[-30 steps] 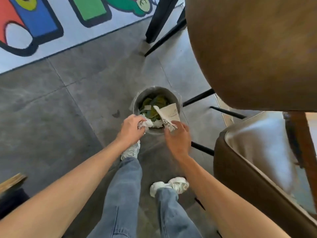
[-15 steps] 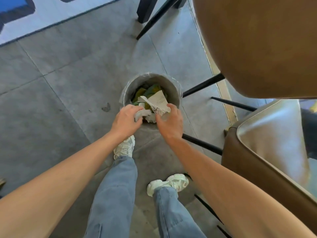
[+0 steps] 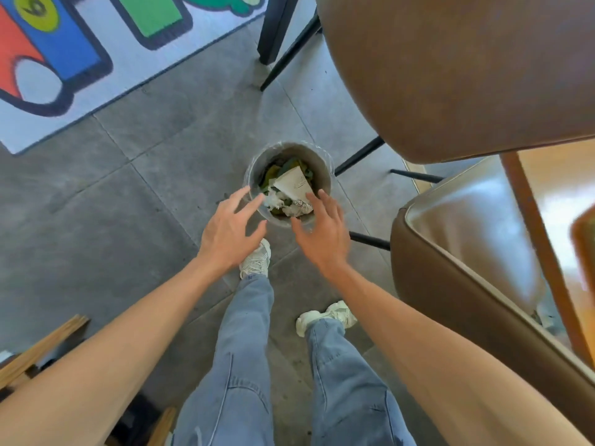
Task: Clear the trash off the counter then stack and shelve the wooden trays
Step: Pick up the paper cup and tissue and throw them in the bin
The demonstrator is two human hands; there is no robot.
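Half a second ago both hands were closed on crumpled paper at the mouth of the bin (image 3: 324,169); now the left hand (image 3: 229,231) and the right hand (image 3: 323,231) hang over its near rim with fingers spread and nothing in them. The trash (image 3: 291,194), a folded white paper with printing on it and some crumpled white wads, lies inside the bin on top of green and yellow scraps. Both loads look released, so this run of trash seems done, and the likely next thing is to turn back to the bench for whatever is left, or for the trays.

The bench itself is out of view, so how much trash remains on it cannot be told. No wooden tray shows clearly; the wooden slats (image 3: 42,344) at the near left edge are cut off and could be a tray or furniture. The brown chair (image 3: 450,75) at the far right blocks much of that side. What lies deeper in the bin is hidden under the paper, and the print on the paper is too small to read
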